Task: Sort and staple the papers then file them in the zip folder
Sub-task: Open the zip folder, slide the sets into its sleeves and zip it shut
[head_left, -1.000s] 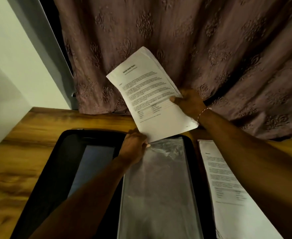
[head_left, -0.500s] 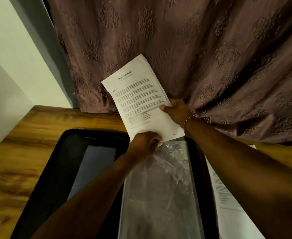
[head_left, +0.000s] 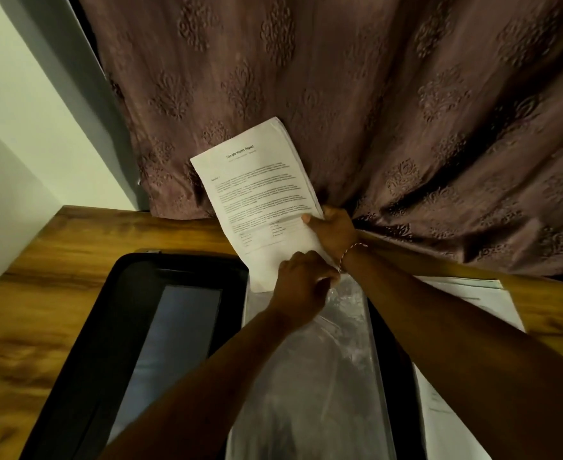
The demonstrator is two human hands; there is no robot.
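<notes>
- Right hand (head_left: 334,232) grips the health report (head_left: 260,200) by its right edge.
- Left hand (head_left: 301,284) curls over the report's near corner at the clear sleeve (head_left: 306,376); I cannot tell what it holds.
- Zip folder (head_left: 114,320) is cropped at the near edge.

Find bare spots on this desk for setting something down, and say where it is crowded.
Bare wood: left of the zip folder, up to the wall, and in a strip between it and the curtain. Crowded: the middle, where left hand and right hand hold the report over the clear sleeve; the right, under loose papers.
</notes>
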